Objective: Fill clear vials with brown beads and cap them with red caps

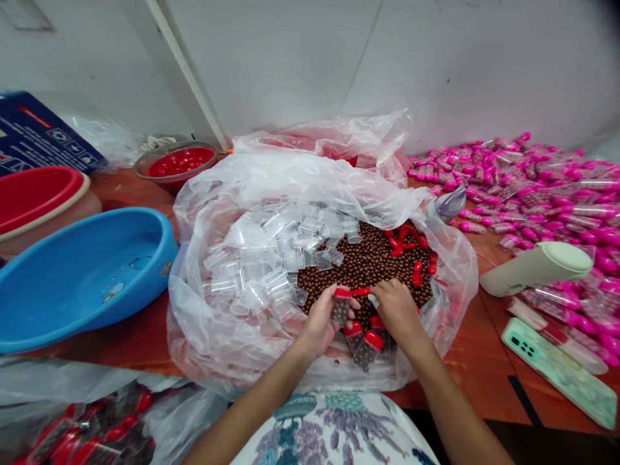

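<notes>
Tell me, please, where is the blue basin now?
In the head view the blue basin lies on the left of the table, tilted, just left of the clear plastic bag of small vials and below the red basin.

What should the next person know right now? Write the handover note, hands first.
Left hand: holds a filled vial, red cap on.
Right hand: at that cap, fingers closed; what it grips is unclear.
Bag: brown beads, empty clear vials, loose red caps.
Done: capped vials lie by the wrists.
Left: many empty vials.
</notes>
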A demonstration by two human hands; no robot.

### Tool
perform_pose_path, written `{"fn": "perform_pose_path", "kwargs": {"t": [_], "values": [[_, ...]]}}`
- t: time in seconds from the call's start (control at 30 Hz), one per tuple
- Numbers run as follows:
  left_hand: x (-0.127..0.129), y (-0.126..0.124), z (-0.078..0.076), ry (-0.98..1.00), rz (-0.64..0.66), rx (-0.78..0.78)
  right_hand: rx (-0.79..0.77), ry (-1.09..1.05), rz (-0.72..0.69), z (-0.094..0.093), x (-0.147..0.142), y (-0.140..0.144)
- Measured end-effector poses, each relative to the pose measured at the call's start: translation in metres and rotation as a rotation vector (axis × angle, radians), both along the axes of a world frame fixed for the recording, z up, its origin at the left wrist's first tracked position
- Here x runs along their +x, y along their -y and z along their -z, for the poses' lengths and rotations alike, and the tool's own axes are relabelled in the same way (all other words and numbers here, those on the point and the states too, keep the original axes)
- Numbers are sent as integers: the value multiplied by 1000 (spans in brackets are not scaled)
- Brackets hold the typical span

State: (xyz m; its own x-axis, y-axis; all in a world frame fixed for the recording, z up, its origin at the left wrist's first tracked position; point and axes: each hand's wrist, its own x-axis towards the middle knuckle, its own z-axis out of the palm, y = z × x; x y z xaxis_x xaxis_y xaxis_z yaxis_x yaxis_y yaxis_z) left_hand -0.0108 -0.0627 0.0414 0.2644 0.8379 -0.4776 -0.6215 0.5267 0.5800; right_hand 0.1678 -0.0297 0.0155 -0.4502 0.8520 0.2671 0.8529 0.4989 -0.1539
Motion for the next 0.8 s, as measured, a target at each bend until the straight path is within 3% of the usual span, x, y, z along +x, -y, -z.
{"fn": "perform_pose_path", "kwargs": {"t": [0.2,0.4,0.47,0.57,0.67,0.8], "values": [[0,3,-2,-13,13,8,-65,-60,-79,0,2,-2],[4,4,0,-159,47,96,-258,-759,178,-13,0,8],[6,5,2,-205,76,147,-367,-906,176,-23,-6,14],[9,6,5,-233,118,176,-412,-894,66,-34,-17,22],[9,8,7,-240,123,172,-293,-741,-80,-38,-22,26],[9,7,4,-229,2,157,-240,-563,-218,-42,-23,30]]}}
